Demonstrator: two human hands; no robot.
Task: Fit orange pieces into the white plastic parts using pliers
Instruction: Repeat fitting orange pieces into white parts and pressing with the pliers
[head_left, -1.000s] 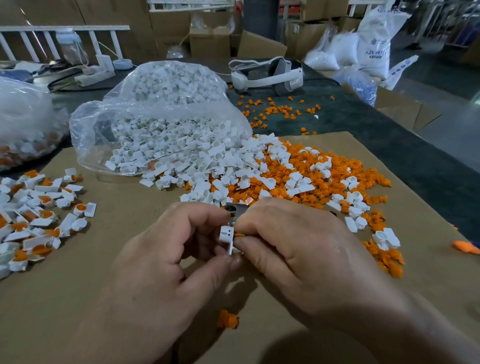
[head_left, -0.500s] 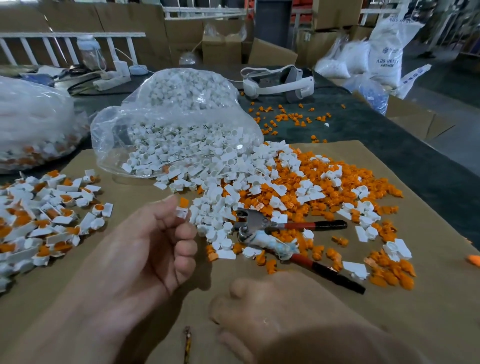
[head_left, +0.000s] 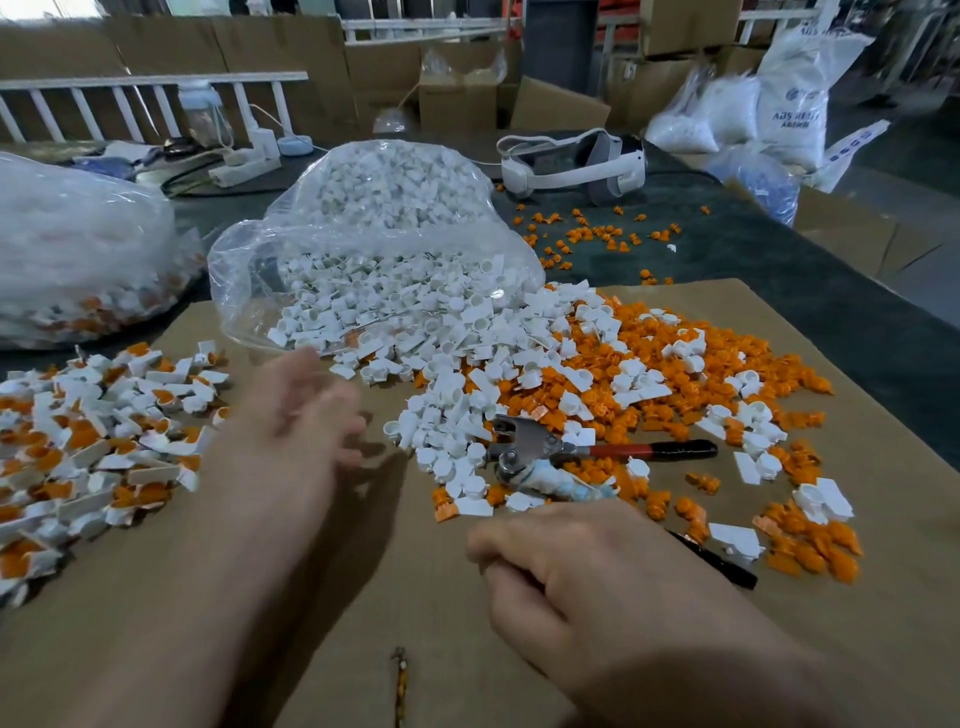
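Note:
The pliers (head_left: 540, 454) lie on the brown cardboard sheet (head_left: 322, 597) among the loose parts; a red and black handle points right. White plastic parts (head_left: 457, 384) spill from a clear bag (head_left: 374, 223) into a heap, mixed on the right with orange pieces (head_left: 670, 364). Fitted white-and-orange parts (head_left: 98, 441) form a pile at the left. My left hand (head_left: 298, 415) hovers blurred between that pile and the heap, fingers spread, holding nothing. My right hand (head_left: 582, 577) rests near the front with its fingers curled under; the palm is hidden. It covers part of the pliers' lower handle.
A second clear bag (head_left: 72, 254) of parts lies at far left. A white headset (head_left: 571, 163) and scattered orange pieces (head_left: 597, 234) sit on the dark table behind. Cardboard boxes and white sacks (head_left: 789, 98) stand at the back. A thin stick (head_left: 400, 686) lies on the front of the cardboard.
A second ago both hands held a white part together. The pliers now lie on the cardboard, my left hand has opened and its fingers have spread, and my right hand has drawn back toward me.

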